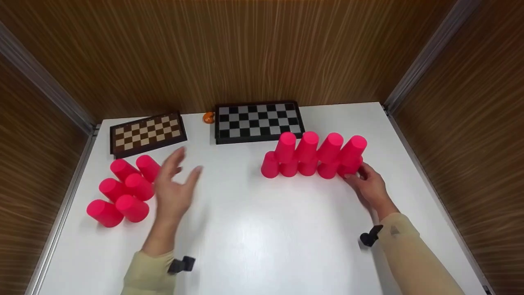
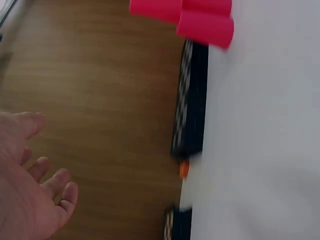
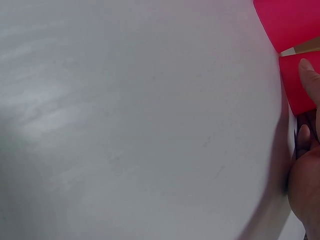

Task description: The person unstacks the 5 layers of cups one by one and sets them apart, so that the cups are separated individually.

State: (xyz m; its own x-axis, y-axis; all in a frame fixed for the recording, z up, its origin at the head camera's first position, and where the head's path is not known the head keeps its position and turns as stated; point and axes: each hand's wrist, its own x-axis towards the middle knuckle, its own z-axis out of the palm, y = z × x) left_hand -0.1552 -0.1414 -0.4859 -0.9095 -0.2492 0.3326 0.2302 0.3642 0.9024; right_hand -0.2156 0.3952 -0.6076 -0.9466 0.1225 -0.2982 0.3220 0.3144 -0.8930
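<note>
Pinching the right-end cup [image 1: 351, 167] in the lower tier [image 1: 308, 169] of a pink stack, using the right hand [image 1: 370, 186], low against a glossy white table [image 1: 254, 229]. Holding the left hand [image 1: 174, 196] raised, with fingers [image 1: 171, 160] spread apart, near six more cups [image 1: 139, 187] grouped at left.

Standing upside down in two tiers at right, counting five below and an upper four [image 1: 330, 148] bridging them. Tapering toward flat, round bases turned upward; looking smooth, matte and evenly pink.

Showing along the back a brown-and-cream board [image 1: 147, 133] and a black-and-grey board [image 1: 258, 121], both rectangular and checkered, with a small, rounded orange thing [image 1: 208, 117] between. Facing streaky wood-grain panels [image 1: 262, 53] at back and sides.

Showing from the left wrist alone the bare palm with softly bent fingers, apart from the cups, plus the boards' thick, dark sides. Showing from the right wrist alone the thumb [image 3: 310, 80] lying along the held cup's side, and a narrow wedge between it and another cup. Taking in the whole stack and both beige sleeves [image 1: 149, 272] only from the head.
</note>
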